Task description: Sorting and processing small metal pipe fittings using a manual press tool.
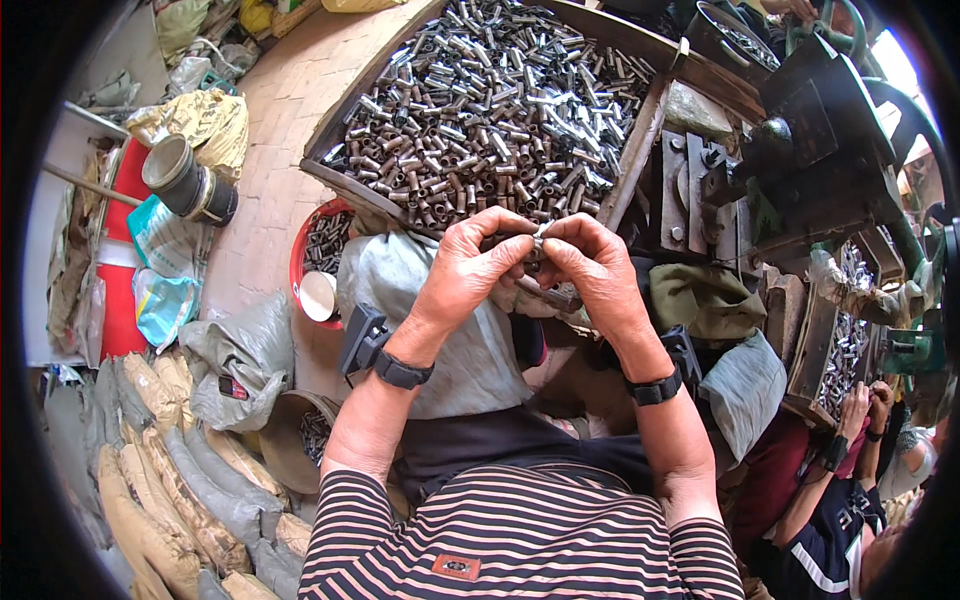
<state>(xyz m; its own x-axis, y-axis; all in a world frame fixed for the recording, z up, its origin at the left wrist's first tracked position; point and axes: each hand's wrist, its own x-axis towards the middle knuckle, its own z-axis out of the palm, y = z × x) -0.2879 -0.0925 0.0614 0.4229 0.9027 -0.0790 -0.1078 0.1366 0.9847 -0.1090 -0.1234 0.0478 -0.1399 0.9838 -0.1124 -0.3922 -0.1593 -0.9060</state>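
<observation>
My left hand (466,268) and my right hand (598,270) meet at the near edge of a wooden tray (640,150). Thumbs and forefingers of both pinch a small metal piece (540,236), mostly covered by the fingertips, so its exact shape is hard to make out. The tray is heaped with short metal tubes (490,110), brownish in the near part and shinier farther back. A grey cloth (425,330) drapes over my lap below my left hand. Each of my wrists wears a black strap with a small device.
Left of the tray, a red bucket (297,262) holds more tubes and a pale round cup. A dark press-like machine (800,150) stands at the right. Beyond it, a co-worker's hands (862,408) are at another tray. Stacked sacks (160,480) fill the lower left.
</observation>
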